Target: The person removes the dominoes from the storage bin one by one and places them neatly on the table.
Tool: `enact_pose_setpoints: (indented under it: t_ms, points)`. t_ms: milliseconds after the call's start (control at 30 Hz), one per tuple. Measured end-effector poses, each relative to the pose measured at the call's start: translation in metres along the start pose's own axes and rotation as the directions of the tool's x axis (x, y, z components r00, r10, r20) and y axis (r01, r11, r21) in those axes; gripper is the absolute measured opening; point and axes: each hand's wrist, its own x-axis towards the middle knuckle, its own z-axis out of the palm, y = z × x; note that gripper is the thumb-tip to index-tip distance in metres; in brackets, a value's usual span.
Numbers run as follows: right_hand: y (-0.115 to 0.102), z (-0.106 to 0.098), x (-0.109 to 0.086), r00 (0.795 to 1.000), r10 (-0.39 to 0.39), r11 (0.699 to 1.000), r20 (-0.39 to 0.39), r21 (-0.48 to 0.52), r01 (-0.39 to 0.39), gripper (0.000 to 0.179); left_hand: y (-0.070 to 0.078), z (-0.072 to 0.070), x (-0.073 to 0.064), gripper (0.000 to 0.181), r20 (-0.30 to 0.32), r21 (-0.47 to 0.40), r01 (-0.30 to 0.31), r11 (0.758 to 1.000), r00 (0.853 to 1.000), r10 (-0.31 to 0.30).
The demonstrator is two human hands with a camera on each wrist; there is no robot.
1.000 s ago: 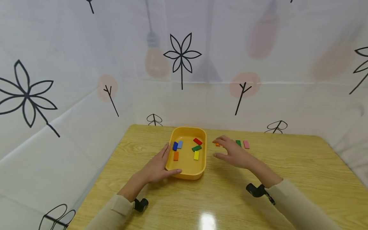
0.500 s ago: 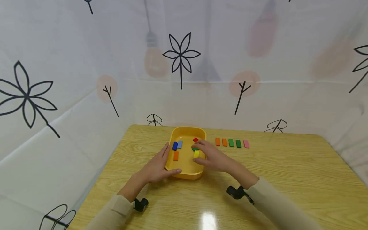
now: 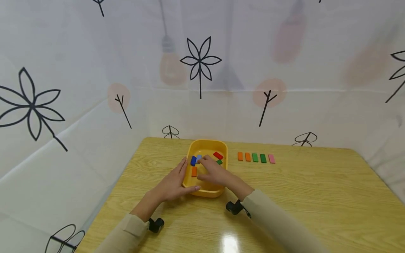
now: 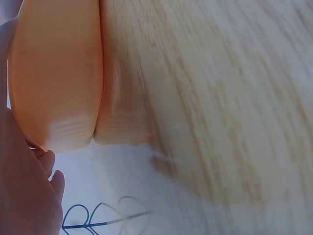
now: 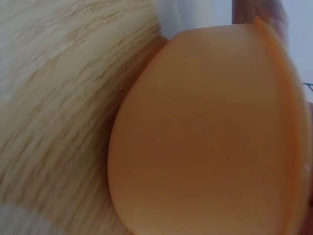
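Observation:
A yellow plastic tub (image 3: 207, 193) stands on the wooden table. My left hand (image 3: 169, 184) grips its near left corner, fingers along the left side and thumb over the near rim. My right hand (image 3: 214, 172) reaches over the tub, fingertips near a light blue tile (image 3: 199, 157) and thumb apart from the fingers. A dark blue tile (image 3: 193, 161), an orange tile (image 3: 194, 172), a red tile (image 3: 218, 155) and a partly covered green tile (image 3: 219, 162) lie inside. The yellow tile is hidden behind my right hand. In the right wrist view, the tub wall (image 5: 205, 132) blocks the fingertips.
Right of the tub, several tiles form a row: two orange ones (image 3: 240, 156), two green ones (image 3: 255, 157) and a pink one (image 3: 271, 159). A white patterned curtain (image 3: 234, 116) hangs behind the table (image 3: 303, 196).
My right hand has moved left from beside the row of tiles, across the tub's right rim, to over its middle. The left hand stays at the tub's corner.

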Motion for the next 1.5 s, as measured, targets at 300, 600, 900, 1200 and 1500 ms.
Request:
enact_pose_setpoints:
  t_ms: [300,600,900,1200,1500]
  points:
    - [0.000,0.016,0.017,0.996,0.083,0.996,0.029,0.006,-0.083,0.058,0.001,0.000,0.001,0.117,0.002,0.006,0.000,1.000,1.000,0.000]
    - [0.001,0.025,0.030,0.994,0.108,0.994,0.008,-0.014,-0.108,0.050,0.002,-0.001,0.000,0.116,0.007,0.002,-0.009,1.000,1.000,0.009]
    - [0.002,0.030,0.036,0.992,0.126,0.987,0.012,-0.105,-0.124,0.043,0.001,-0.001,-0.001,0.115,0.000,-0.006,-0.007,1.000,1.000,0.007]
    - [0.000,0.020,0.030,0.992,0.127,0.991,0.007,-0.030,-0.127,0.034,0.000,0.001,0.000,0.116,0.001,-0.001,0.000,1.000,1.000,0.000]
    - [-0.013,-0.014,0.002,0.999,0.002,1.000,-0.052,0.024,-0.001,0.032,0.000,0.001,-0.001,0.118,-0.014,-0.012,0.001,1.000,1.000,-0.001]
